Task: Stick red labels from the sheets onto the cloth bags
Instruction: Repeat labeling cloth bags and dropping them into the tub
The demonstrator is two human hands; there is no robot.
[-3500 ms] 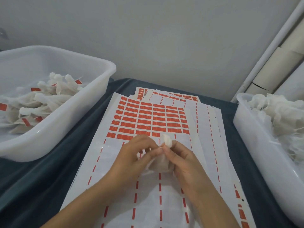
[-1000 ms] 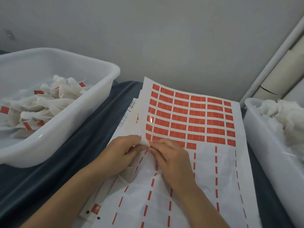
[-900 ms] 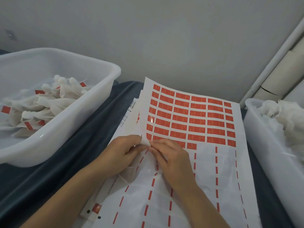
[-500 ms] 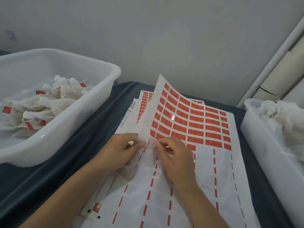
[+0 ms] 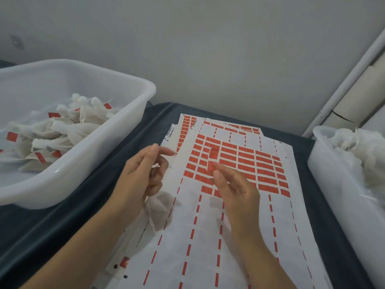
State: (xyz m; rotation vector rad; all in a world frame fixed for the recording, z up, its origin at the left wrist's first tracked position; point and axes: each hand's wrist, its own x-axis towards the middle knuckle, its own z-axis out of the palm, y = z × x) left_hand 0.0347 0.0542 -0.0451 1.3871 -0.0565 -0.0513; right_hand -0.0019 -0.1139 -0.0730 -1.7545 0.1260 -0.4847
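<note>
Dark-draped bench (image 5: 87, 207): right hand (image 5: 234, 188) pinches a red label (image 5: 213, 158), upright, just right of the cloth bag (image 5: 160, 207) gripped by the left hand (image 5: 141, 176).

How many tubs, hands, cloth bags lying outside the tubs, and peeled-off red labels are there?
Tubs: 2, the left tub and the right tub
Hands: 2, the left hand and the right hand
Cloth bag outside the tubs: 1
Peeled red label, pinched by the right hand: 1
Total: 6
</note>
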